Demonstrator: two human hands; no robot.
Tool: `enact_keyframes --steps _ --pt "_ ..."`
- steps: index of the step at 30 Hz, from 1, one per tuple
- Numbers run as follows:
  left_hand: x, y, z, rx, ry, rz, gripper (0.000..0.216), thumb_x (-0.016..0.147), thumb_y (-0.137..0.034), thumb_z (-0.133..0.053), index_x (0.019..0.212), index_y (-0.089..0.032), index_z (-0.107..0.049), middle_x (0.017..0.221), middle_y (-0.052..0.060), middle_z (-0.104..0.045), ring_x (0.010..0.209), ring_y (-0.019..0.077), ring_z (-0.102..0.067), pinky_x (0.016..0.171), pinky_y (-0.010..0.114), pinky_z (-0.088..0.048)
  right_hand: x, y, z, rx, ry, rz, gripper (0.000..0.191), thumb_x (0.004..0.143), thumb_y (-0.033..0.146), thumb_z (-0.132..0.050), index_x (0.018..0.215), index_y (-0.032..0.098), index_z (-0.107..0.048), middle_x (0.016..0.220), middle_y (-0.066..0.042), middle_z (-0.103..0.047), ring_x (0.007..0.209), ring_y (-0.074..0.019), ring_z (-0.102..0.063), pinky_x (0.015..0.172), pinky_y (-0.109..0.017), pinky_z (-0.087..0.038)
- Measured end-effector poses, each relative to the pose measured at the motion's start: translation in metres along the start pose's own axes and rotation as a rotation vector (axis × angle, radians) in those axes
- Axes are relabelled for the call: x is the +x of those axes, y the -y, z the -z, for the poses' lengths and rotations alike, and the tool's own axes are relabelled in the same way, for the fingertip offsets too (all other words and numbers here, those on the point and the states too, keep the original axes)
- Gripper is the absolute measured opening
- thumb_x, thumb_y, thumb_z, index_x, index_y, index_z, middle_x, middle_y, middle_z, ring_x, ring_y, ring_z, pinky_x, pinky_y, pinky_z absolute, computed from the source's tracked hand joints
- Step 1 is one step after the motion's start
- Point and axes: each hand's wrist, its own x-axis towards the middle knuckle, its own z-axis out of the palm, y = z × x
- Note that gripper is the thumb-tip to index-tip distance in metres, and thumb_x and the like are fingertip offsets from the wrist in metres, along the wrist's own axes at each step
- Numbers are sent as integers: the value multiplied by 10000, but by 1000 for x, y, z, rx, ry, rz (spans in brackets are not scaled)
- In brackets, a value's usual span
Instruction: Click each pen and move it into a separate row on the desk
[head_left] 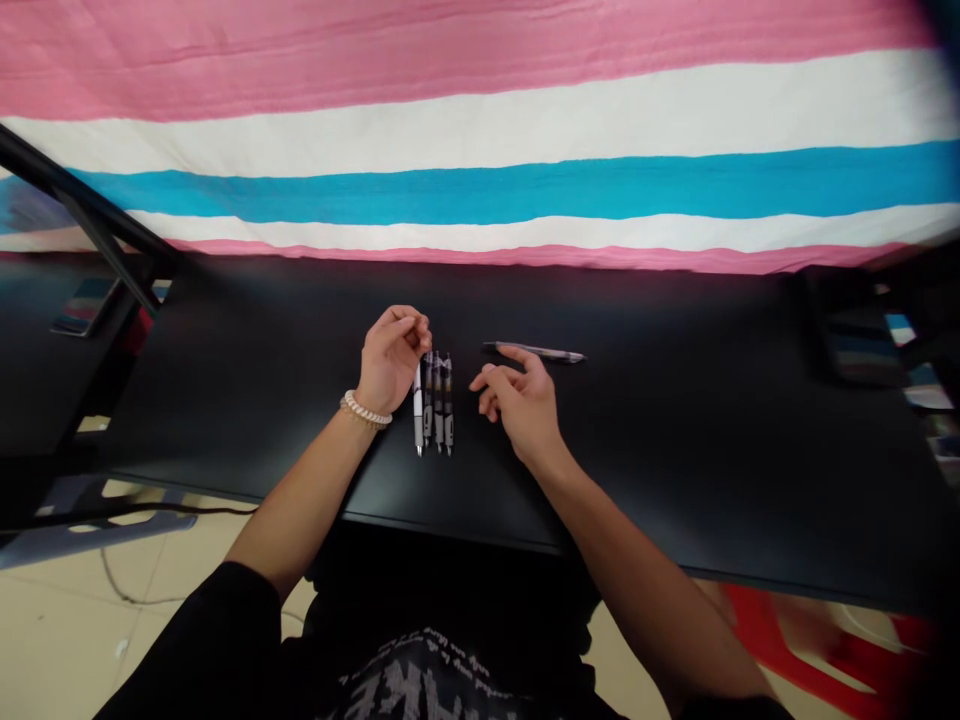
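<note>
Four pens (439,405) lie lined up, lone pen (556,354) remains apart, crosswise at their two o'clock; left hand (389,357) at their ten o'clock, fingers curled, grip can't tell; right hand (523,400) at three, fingers loosely bent, holding nothing.

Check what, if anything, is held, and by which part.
Right hand: nothing held. Left hand: cannot tell; it's at the far ends of the four pens.

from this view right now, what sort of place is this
Probably an indoor workspace: a black table bearing pens, a striped cloth behind it and a pale tiled floor below.
</note>
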Motion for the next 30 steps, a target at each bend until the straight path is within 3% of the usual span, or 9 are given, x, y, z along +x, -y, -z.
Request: enact_keyframes --steps 4,8,10,12,18,21,24,28,30 --pt "0 2 -1 -3 21 -21 51 768 -226 -646 746 -195 -612 739 13 -537 639 103 -504 634 253 -426 2 -1 4 -163 -71 92 380 799 313 -618 1136 204 -480 724 22 -643 464 -114 -515 427 -251 -408" --pt "-1 2 -2 13 27 -31 75 741 -232 -662 734 -184 -606 719 8 -522 627 94 -480 620 243 -418 3 3 15 -690 -230 479 301 828 239 -595 1123 185 -622 1018 -100 -603 824 -211 -614 752 -392 -537" --pt "0 2 -2 27 23 -26 92 729 -237 -669 733 -182 -596 715 3 -520 622 90 -474 617 237 -418 6 4 22 -928 -237 566 334 841 202 -569 1164 175 -652 1168 -146 -550 950 -255 -602 866 -460 -522" --pt "0 2 -2 30 24 -26 97 723 -231 -673 731 -178 -592 710 1 -520 618 86 -471 613 233 -417 13 4 31 -1062 -198 571 307 881 194 -515 1135 153 -682 1158 -160 -552 978 -272 -592 910 -490 -507" --pt "1 3 1 33 39 -47 69 744 -213 -659 718 -177 -606 697 3 -519 613 84 -469 607 233 -416 38 4 70 -1102 -381 547 283 863 160 -499 1067 116 -690 1076 -178 -565 1028 -315 -563 961 -547 -465" --pt "1 4 1 29 46 -53 73 742 -211 -664 715 -176 -607 684 0 -514 606 82 -463 605 233 -413 37 7 71 -1055 -411 594 355 835 140 -526 1166 124 -654 1140 -181 -550 999 -295 -582 935 -510 -481" --pt "1 4 1 54 33 -55 85 726 -220 -676 714 -178 -602 681 -4 -514 601 81 -462 603 233 -414 24 10 52 -941 -230 674 293 869 195 -553 1136 145 -664 1037 -124 -590 820 -206 -593 807 -388 -510" --pt "1 4 2 68 32 -72 98 726 -223 -681 712 -172 -598 673 -6 -515 600 80 -464 602 232 -412 -1 9 23 -815 512 626 189 917 279 -581 1059 198 -676 697 26 -605 557 -98 -489 581 -228 -401" --pt "1 4 2 64 36 -83 100 730 -221 -681 711 -169 -598 674 -6 -512 603 79 -465 602 231 -411 -10 7 14 -889 614 667 147 925 278 -578 959 201 -698 692 26 -619 567 -90 -500 568 -224 -350"
